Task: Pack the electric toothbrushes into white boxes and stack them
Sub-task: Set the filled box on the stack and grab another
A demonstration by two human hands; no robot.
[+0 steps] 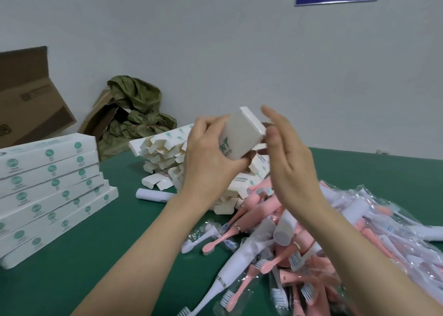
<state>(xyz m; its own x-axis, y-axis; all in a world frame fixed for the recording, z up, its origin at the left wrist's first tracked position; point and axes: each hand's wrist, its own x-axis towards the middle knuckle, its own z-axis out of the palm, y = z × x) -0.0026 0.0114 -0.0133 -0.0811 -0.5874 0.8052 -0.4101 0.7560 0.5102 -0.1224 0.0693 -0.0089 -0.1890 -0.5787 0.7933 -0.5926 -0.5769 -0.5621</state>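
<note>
My left hand (208, 152) grips a white box (242, 133) held up end-on above the table, its end flap facing me. My right hand (287, 157) is beside the box on the right, fingers straight, with the thumb near the box's lower right corner. Below lies a heap of pink and white electric toothbrushes (275, 248), many in clear wrappers. A stack of packed white boxes (48, 188) stands at the left. Behind my hands is a pile of open white boxes (163, 152) with flaps sticking out.
The green table (115, 244) carries everything. A white toothbrush handle (153, 194) lies alone near the box pile. Brown cartons (28, 100) and a green bag (136, 109) sit by the wall at the back left.
</note>
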